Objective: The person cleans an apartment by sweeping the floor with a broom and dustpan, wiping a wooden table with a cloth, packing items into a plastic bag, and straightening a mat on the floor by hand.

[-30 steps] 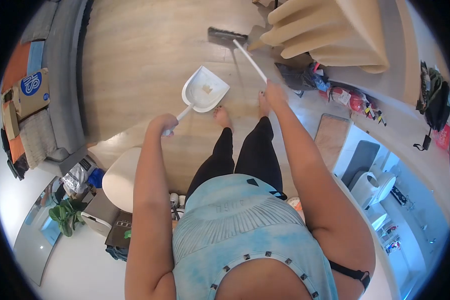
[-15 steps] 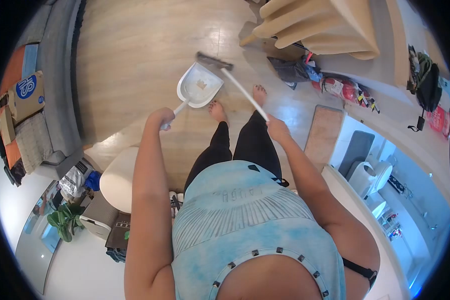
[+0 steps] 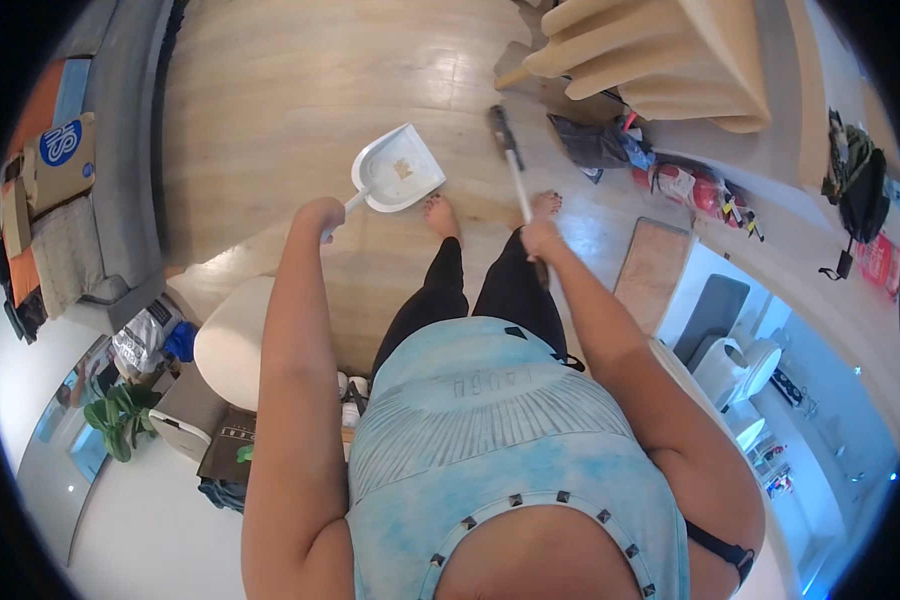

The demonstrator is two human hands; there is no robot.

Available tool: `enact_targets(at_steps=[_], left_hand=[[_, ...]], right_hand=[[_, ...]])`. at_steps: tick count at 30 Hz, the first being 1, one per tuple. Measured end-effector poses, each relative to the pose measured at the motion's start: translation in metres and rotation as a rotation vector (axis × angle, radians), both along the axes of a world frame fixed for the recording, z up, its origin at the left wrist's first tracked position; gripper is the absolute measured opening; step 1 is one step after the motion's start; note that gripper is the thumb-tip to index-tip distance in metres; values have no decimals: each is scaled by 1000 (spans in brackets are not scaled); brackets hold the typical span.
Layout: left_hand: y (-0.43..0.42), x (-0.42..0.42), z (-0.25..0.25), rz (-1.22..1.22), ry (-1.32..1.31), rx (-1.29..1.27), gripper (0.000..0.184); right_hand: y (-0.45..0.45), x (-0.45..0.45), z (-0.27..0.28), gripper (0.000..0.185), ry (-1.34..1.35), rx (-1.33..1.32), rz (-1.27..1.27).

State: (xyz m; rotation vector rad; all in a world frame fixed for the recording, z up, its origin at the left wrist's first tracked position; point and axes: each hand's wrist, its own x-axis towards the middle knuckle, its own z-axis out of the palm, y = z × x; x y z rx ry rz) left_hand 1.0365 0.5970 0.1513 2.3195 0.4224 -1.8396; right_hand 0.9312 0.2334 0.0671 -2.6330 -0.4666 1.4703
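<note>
In the head view, my left hand [image 3: 319, 215] is closed round the handle of a white dustpan [image 3: 378, 164]. Some small light-brown debris [image 3: 402, 168] lies in the pan, which is close to my left foot. My right hand [image 3: 542, 241] grips the pale handle of a broom [image 3: 516, 180]. The broom's dark head [image 3: 501, 130] is to the right of the dustpan, apart from it and beyond my right foot. Whether the bristles touch the floor I cannot tell.
A grey sofa [image 3: 130, 190] with a cardboard box [image 3: 62, 160] runs along the left. A cloth-draped table [image 3: 650, 60] stands at upper right, with bags [image 3: 585, 140] beneath. A cream rounded seat [image 3: 232, 345] is near my left arm. A brown mat [image 3: 652, 270] lies by the bathroom doorway.
The broom head has swung right, away from the dustpan's edge, and its handle now stands steeper. The dustpan has turned slightly, its open edge facing more to the right.
</note>
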Motion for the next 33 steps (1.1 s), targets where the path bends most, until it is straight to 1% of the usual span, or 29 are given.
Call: enact_targets(at_steps=[2, 3, 5, 7, 8, 9, 10, 11, 13, 15, 17, 18, 19, 20, 21, 22, 23, 24, 25, 26, 27, 28, 29, 30, 31, 32, 33], left_hand=[[2, -1, -6, 2, -5, -6, 18], [7, -3, -10, 48, 3, -1, 17], [7, -6, -8, 89, 8, -2, 20], [4, -6, 5, 77, 125, 48, 20], [7, -10, 1, 81, 120, 51, 20], [15, -16, -10, 173, 112, 37, 20], [19, -17, -10, 262, 103, 26, 20], [22, -18, -11, 262, 93, 34, 20], [19, -19, -7, 267, 107, 9, 23], [21, -19, -11, 255, 134, -10, 23], [24, -21, -18, 246, 162, -34, 23], [26, -22, -23, 315, 181, -38, 23], [28, -24, -28, 383, 199, -43, 23], [30, -26, -32, 409, 199, 6, 23], [32, -31, -39, 433, 192, 50, 22], [42, -44, -48, 471, 83, -160, 20], [38, -46, -42, 478, 164, -161, 17], [50, -59, -71, 556, 159, -225, 16], [46, -60, -69, 527, 170, -243, 13], [31, -50, -44, 521, 218, -237, 11], [26, -51, -46, 587, 185, -216, 10], [17, -54, -39, 735, 86, -233, 11], [16, -56, -52, 875, 131, -301, 11], [0, -56, -43, 931, 115, -339, 11], [-12, -56, -40, 1090, 116, -405, 13], [-28, -55, -34, 1172, 143, -439, 21], [-45, -54, -28, 1253, 177, -469, 30]], right_hand=[[33, -6, 22, 26, 158, -43, -505], [34, -6, 31, 26, 155, -47, -510], [33, -3, 49, 28, 286, 98, -808], [28, 0, 74, 27, 271, 140, -847], [28, 2, 81, 26, 267, 186, -884], [24, 5, 77, 26, 263, 195, -880], [17, 9, 65, 26, 155, 166, -786], [10, 16, 53, 27, 46, 137, -693], [0, 40, 22, 23, -202, -58, -522], [-10, 76, 1, 24, -322, 24, -634], [-1, 111, 13, 22, 14, -46, -795], [7, 108, 7, 22, 14, -40, -795], [16, 99, -5, 23, -104, -24, -614], [24, 90, -15, 24, -226, -10, -435], [33, 77, -21, 26, -84, 20, -538], [13, 24, -130, 25, -389, 206, -419], [30, 26, -47, 26, -199, 292, -406], [31, 16, -34, 28, -142, 332, -342], [32, 17, -3, 22, -3, 339, -205], [25, 4, -18, 16, 147, 638, -416], [33, 5, 29, 15, 251, 685, -860], [30, 2, 23, 15, 620, 998, -1229], [31, 8, 47, 13, 463, 897, -1032], [32, 17, 46, 10, 329, 774, -705], [34, 21, 50, 10, 444, 817, -874], [37, 25, 56, 10, 573, 864, -1039], [42, 28, 65, 10, 524, 874, -1091]])
